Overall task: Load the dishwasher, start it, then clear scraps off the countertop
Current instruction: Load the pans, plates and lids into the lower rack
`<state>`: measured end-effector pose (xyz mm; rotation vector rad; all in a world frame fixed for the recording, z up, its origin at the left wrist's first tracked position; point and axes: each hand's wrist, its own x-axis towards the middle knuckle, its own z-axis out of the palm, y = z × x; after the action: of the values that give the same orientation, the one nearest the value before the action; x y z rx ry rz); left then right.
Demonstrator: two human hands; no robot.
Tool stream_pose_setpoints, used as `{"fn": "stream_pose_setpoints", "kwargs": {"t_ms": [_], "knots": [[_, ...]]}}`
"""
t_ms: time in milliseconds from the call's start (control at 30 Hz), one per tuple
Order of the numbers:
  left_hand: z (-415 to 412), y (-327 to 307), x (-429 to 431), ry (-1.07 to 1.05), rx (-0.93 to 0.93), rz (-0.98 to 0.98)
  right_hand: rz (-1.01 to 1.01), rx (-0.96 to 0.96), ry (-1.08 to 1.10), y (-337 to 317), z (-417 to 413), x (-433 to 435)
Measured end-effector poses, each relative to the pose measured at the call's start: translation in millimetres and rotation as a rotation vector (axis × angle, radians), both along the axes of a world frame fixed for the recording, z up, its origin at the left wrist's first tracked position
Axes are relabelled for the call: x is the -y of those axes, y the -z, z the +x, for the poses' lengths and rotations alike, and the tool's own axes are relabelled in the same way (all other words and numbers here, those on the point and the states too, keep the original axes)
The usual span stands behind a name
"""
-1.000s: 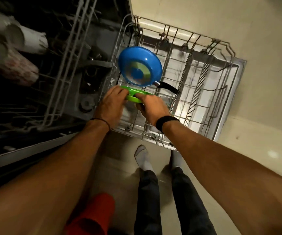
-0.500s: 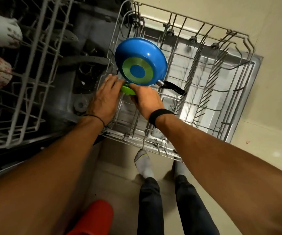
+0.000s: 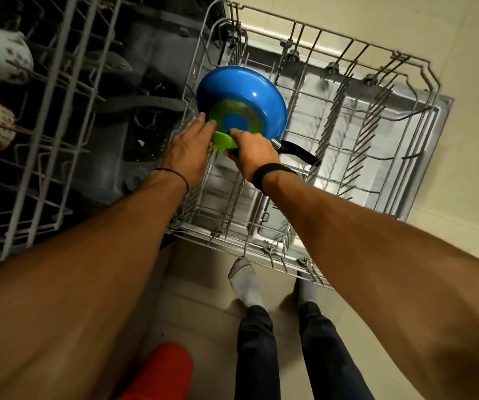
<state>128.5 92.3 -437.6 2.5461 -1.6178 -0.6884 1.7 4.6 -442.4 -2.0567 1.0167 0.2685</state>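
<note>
Left hand (image 3: 187, 148) rests flat-fingered on a bright green plastic piece (image 3: 223, 140); right hand (image 3: 254, 153) grips it, at six o'clock of the round blue frying pan (image 3: 249, 90).

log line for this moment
phase: loading | left hand touches green dish | right hand grips green dish | blue pan tilted in lower rack

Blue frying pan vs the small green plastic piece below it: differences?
Size: the blue frying pan is far larger than the small green plastic piece. Pose: the pan stands on edge in the wire lower rack; the right hand grips the green piece. Both are over that rack.
</note>
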Motion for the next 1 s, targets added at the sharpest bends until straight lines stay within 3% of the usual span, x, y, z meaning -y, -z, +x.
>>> {"fn": "stream_pose_setpoints", "kwargs": {"t_ms": [333,500,667,1000], "knots": [[-11,-6,-1,-0.058,0.035,0.128,-0.026,-0.082,-0.089,-11,-13,-2],[-28,-42,-10,-0.051,0.039,0.174,-0.06,-0.114,-0.119,-44,-35,-3],[-58,-107,-13,-0.051,0.028,0.171,-0.123,-0.124,-0.159,-111,-56,-4],[-137,-301,-29,-0.088,0.024,0.168,-0.213,-0.086,-0.168,-306,-120,-22]]}}
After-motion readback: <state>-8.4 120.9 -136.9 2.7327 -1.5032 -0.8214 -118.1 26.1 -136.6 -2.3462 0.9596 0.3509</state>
